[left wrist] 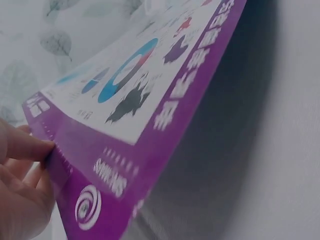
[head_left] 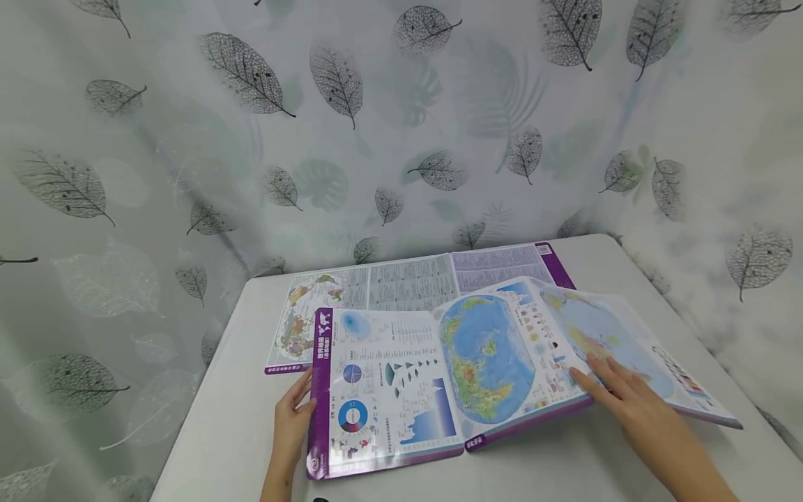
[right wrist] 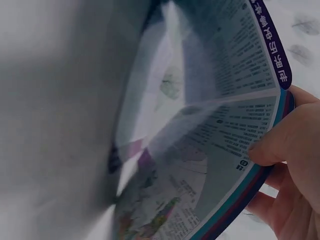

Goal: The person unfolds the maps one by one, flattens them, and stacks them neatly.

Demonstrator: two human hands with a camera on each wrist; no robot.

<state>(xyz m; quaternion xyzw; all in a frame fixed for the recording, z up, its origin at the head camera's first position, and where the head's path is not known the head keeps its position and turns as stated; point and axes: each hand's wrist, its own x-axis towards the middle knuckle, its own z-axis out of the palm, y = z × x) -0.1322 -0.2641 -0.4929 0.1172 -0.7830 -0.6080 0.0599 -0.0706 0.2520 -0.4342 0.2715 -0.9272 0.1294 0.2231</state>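
Observation:
A folding world map [head_left: 414,355] with a purple border is partly unfolded, its panels bent into a zigzag. My left hand [head_left: 291,415] pinches the map's purple left edge, thumb on the printed face. In the left wrist view that edge [left wrist: 95,165] is lifted at a slant above the white surface. My right hand [head_left: 633,404] holds the map near its right-hand panels, fingers lying over the printed side. In the right wrist view the thumb [right wrist: 270,145] presses the text-covered underside close to the coloured border, with the other fingers behind it.
Behind the held map, a second purple-edged map sheet [head_left: 410,282] lies spread on the white table [head_left: 219,411], partly covered by the first. A leaf-patterned curtain [head_left: 389,139] hangs behind and along the sides. A small dark object [head_left: 320,499] shows at the bottom edge.

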